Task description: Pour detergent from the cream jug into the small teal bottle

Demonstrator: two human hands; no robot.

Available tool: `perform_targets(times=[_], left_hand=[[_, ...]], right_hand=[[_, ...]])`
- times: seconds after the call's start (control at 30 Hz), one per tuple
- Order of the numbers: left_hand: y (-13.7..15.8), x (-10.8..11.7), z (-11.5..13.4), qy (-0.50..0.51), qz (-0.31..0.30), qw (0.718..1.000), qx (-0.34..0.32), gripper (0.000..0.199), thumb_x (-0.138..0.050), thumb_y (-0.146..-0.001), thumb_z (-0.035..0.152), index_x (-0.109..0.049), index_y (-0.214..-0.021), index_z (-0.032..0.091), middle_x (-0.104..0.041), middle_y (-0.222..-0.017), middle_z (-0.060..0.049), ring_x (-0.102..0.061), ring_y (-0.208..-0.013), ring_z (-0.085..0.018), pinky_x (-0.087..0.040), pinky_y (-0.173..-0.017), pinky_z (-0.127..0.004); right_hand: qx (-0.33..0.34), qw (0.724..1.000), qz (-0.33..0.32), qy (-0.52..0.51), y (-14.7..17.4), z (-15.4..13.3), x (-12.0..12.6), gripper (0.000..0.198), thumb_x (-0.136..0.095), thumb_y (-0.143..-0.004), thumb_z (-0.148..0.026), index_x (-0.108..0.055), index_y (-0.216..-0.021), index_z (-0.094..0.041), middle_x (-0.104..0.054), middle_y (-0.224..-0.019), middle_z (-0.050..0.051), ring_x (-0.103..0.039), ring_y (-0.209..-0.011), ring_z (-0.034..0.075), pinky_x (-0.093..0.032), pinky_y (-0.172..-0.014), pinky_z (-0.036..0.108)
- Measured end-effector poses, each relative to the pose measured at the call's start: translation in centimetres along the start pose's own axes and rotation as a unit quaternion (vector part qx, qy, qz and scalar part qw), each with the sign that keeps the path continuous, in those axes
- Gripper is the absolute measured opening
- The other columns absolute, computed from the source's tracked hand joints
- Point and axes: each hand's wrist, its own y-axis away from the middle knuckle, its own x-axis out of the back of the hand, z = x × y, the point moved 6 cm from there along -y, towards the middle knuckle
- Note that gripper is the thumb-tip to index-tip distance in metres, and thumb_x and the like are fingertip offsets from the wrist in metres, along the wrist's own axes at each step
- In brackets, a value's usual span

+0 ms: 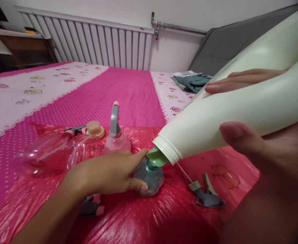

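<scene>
My left hand (115,172) is closed around a small clear greenish bottle (152,183) that stands upright on red plastic sheeting. With my right hand (253,145) I grip the handle of a large pale cream jug (202,122), tilted down to the left. The jug's green pouring spout (157,156) rests at the small bottle's mouth; whether liquid flows I cannot tell. Just right of the bottle lies a grey spray trigger head (207,195) with its thin tube. Behind my left hand stands a pink spray bottle (117,142) with a grey trigger.
Clear pink bottles (44,154) lie at the left, near a pale round cap (95,128). Another grey and pink sprayer head (91,206) sits partly under my left forearm. Red plastic sheeting (164,217) covers the pink bedspread (128,91). Folded clothes (193,82) lie at the back right.
</scene>
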Motion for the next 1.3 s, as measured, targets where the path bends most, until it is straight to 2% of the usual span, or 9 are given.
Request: perform_targets(times=[0.33, 0.63, 0.77, 0.9, 1.13, 1.3], left_hand=[[0.08, -0.06, -0.04, 0.011, 0.000, 1.000, -0.002, 0.063, -0.064, -0.088, 0.057, -0.054, -0.142, 0.027, -0.076, -0.113, -0.009, -0.073, -0.099, -0.034, -0.052, -0.080, -0.038], [0.17, 0.09, 0.06, 0.005, 0.005, 1.000, -0.006, 0.068, -0.065, -0.088, 0.057, -0.052, -0.146, 0.024, -0.076, -0.117, -0.011, -0.073, -0.100, -0.035, -0.053, -0.080, -0.038], [0.17, 0.03, 0.08, 0.011, 0.002, 1.000, -0.013, 0.064, -0.064, -0.088, 0.057, -0.054, -0.143, 0.024, -0.076, -0.116, -0.011, -0.073, -0.100, -0.035, -0.053, -0.080, -0.039], [0.11, 0.04, -0.01, 0.009, 0.008, 1.000, -0.011, 0.071, -0.065, -0.088, 0.057, -0.050, -0.149, 0.024, -0.076, -0.116, -0.012, -0.073, -0.100, -0.036, -0.052, -0.080, -0.039], [0.08, 0.05, 0.13, 0.016, 0.001, 1.000, -0.013, 0.061, -0.065, -0.088, 0.055, -0.054, -0.140, 0.025, -0.076, -0.117, -0.010, -0.073, -0.101, -0.035, -0.052, -0.082, -0.039], [0.17, -0.01, 0.06, 0.008, 0.002, 1.000, -0.012, 0.059, -0.064, -0.089, 0.056, -0.055, -0.139, 0.025, -0.076, -0.112, -0.009, -0.073, -0.097, -0.033, -0.052, -0.078, -0.036]], right_hand=[[0.004, 1.000, 0.000, 0.007, 0.08, 0.05, 0.05, 0.047, -0.076, -0.075, -0.048, -0.076, -0.113, -0.021, -0.065, -0.119, 0.004, -0.065, -0.120, 0.019, -0.055, -0.108, 0.031], [-0.008, 1.000, 0.008, -0.011, -0.02, 0.12, -0.19, 0.052, -0.080, -0.072, -0.055, -0.077, -0.110, -0.019, -0.066, -0.117, 0.004, -0.064, -0.120, 0.017, -0.051, -0.117, 0.032], [0.009, 0.999, 0.016, -0.031, -0.07, 0.05, -0.07, 0.047, -0.080, -0.070, -0.047, -0.078, -0.107, -0.017, -0.066, -0.114, 0.006, -0.066, -0.115, 0.019, -0.054, -0.113, 0.034], [0.006, 1.000, 0.013, -0.020, 0.01, 0.04, -0.09, 0.046, -0.079, -0.072, -0.045, -0.078, -0.109, -0.019, -0.066, -0.115, 0.006, -0.066, -0.117, 0.020, -0.053, -0.115, 0.036], [0.002, 1.000, 0.012, -0.020, 0.02, 0.06, -0.23, 0.045, -0.077, -0.072, -0.043, -0.077, -0.110, -0.018, -0.066, -0.117, 0.006, -0.065, -0.118, 0.020, -0.053, -0.114, 0.035], [0.014, 1.000, 0.009, -0.018, 0.03, -0.05, -0.20, 0.048, -0.080, -0.072, -0.048, -0.078, -0.109, -0.017, -0.066, -0.114, 0.006, -0.065, -0.117, 0.018, -0.053, -0.113, 0.032]])
